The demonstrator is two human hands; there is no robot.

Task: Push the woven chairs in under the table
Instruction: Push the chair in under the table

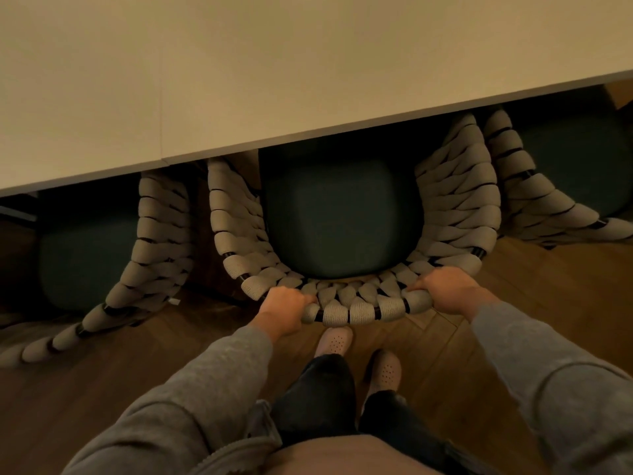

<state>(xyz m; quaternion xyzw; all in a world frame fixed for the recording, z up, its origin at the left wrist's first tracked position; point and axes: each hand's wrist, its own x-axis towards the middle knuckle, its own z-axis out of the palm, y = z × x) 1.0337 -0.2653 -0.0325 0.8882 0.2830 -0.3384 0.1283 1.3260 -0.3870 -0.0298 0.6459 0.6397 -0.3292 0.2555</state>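
- The white table [239, 80] fills the top of your view, and its near edge overhangs three chairs.
- You are on the middle woven chair [455, 214]. Its dark green seat cushion [339, 217] lies partly under the edge, with the backrest out on your side.
- The left chair [161, 234] and right chair [513, 186] stand just beside it, about as deep.
- Your left hand [282, 310] and right hand [445, 289] are set apart on the backrest's top rail, fingers curled over it and gripping.
- Next, I judge, you need an even, straight push, so the chair doesn't swing into its neighbours.
- You'll find no readable brand or writing. The small pale tag [175, 301] by the left chair is too small to make out.
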